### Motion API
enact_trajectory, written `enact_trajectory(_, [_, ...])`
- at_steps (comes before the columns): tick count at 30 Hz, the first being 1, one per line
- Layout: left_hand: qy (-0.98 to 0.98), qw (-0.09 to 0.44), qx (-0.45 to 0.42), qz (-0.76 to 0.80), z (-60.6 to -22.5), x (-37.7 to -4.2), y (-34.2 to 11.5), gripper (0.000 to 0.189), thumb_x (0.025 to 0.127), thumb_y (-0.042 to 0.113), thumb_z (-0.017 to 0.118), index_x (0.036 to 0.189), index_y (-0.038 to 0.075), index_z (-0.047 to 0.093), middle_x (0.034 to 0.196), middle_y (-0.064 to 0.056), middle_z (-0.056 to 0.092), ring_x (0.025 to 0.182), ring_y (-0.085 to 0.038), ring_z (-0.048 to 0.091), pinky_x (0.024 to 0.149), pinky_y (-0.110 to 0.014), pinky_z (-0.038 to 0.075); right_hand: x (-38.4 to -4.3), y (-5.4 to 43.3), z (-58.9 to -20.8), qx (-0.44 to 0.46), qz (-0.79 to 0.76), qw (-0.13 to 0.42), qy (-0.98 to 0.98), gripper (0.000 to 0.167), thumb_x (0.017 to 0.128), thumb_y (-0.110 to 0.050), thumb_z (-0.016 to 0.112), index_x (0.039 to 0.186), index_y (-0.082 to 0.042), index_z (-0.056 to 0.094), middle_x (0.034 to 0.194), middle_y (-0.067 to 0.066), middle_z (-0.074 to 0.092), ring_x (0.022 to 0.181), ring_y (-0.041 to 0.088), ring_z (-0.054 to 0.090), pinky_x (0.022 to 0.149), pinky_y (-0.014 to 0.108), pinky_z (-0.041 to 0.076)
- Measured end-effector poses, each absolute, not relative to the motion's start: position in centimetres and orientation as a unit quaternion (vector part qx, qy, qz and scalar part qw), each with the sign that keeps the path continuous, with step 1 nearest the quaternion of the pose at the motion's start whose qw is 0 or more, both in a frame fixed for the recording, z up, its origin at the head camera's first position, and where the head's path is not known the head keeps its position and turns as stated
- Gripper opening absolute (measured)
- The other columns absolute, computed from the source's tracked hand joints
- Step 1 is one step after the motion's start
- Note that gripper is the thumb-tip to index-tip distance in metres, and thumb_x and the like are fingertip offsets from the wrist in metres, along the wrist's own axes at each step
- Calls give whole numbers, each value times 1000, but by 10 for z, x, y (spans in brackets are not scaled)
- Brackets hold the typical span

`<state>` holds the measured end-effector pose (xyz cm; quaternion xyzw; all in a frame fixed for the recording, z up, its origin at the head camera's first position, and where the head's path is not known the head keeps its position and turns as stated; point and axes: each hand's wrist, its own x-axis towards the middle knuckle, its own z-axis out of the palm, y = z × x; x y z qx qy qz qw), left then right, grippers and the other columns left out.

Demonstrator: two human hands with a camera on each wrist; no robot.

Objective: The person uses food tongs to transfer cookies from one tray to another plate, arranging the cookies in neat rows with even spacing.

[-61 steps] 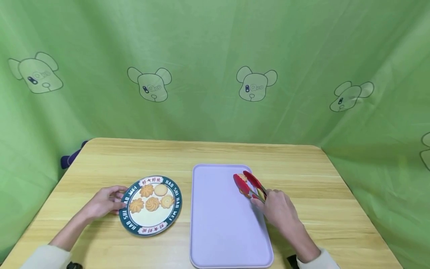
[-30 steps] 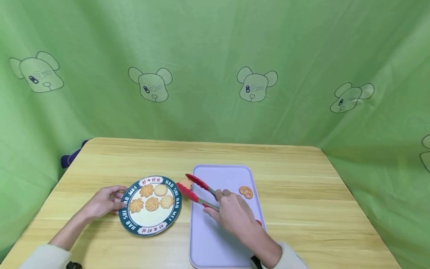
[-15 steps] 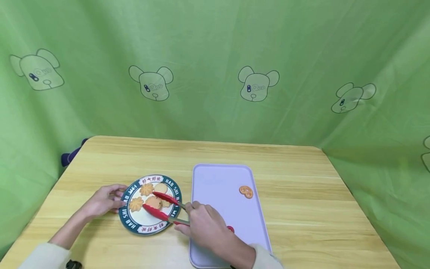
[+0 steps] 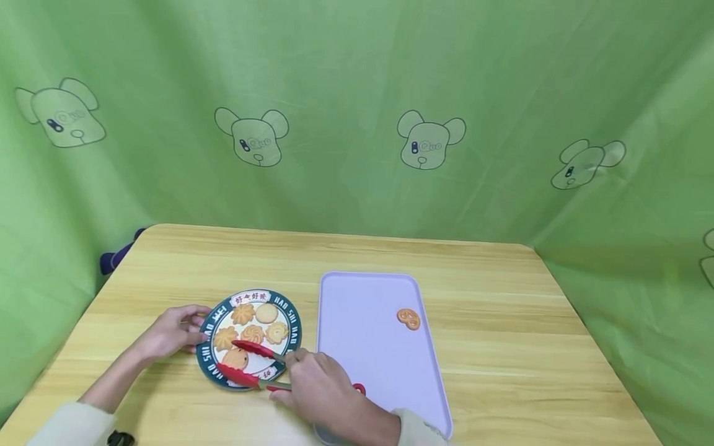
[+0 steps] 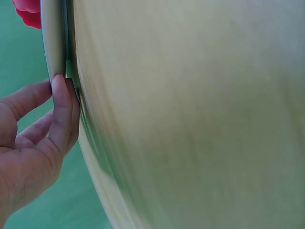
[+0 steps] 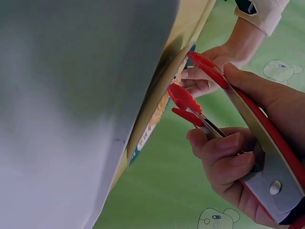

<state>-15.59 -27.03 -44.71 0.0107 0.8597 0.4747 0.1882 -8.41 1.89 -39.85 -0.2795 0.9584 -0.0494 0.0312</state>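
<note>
A round plate [image 4: 295, 337] with a dark green lettered rim and several cookies lies left of centre. My left hand [image 4: 170, 335] pinches its left rim, fingertips at the edge in the left wrist view [image 5: 40, 138]. My right hand [image 4: 323, 387] grips red-tipped metal tongs [image 4: 245, 378], which reach over the plate from the right. Their spread tips [image 6: 183, 98] lie on either side of a round cookie [image 4: 235, 358] at the plate's lower left. The other cookies, among them a swirled one [image 4: 252, 334] and a smooth round one [image 4: 266, 313], lie just above it.
A lilac tray [image 4: 368, 347] stands right of the plate, with one pretzel-shaped cookie [image 4: 408, 319] near its right edge. My right forearm crosses the tray's lower part. A green curtain [image 4: 346, 204] hangs behind the wooden table [image 4: 513, 347].
The right hand moves the tongs and a round cookie from the tray's upper right leftward over the plate, then down to its lower left, and the tongs' tips now stand apart. The left hand stays.
</note>
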Motion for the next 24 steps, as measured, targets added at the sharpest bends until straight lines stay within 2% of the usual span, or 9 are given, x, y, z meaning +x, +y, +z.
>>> enact_trajectory(7, [862,187,12,471,-447,-157,-271,58,82,-2,63,135,-12,40,107,-22,55,80,-19,61,63,-29,60,-85,15,-398,-268,-44,52,961,57,81,-55,65,115,-9,67,97,3,68,67,8,55,63,22,55])
enact_trajectory(11, [862,186,11,471,-448,-157,-271,58,82,-2,63,134,-12,40,106,-22,55,80,-19,61,63,-29,60,-84,18,-398,-268,-51,39,961,60,79,-56,67,115,-8,66,101,4,69,76,10,63,69,25,58])
enact_trajectory(14, [861,186,10,474,-448,-156,-270,58,82,-2,63,134,-12,40,106,-22,55,79,-19,61,63,-29,60,-83,23,-397,-270,-53,34,961,61,77,-58,68,113,-8,67,98,4,69,75,10,63,68,25,58])
enact_trajectory(18, [859,186,9,478,-449,-156,-271,58,82,-3,63,134,-12,40,106,-22,55,79,-19,60,63,-29,60,-81,36,-395,-276,-56,45,959,64,75,-62,67,111,-9,66,87,0,66,64,7,53,62,22,53])
enact_trajectory(24, [857,185,8,480,-450,-156,-271,58,81,-4,63,134,-13,41,105,-22,55,78,-19,60,63,-29,60,-80,69,-396,-274,-92,44,956,68,74,-63,67,115,-9,63,86,-3,62,64,5,47,61,21,51])
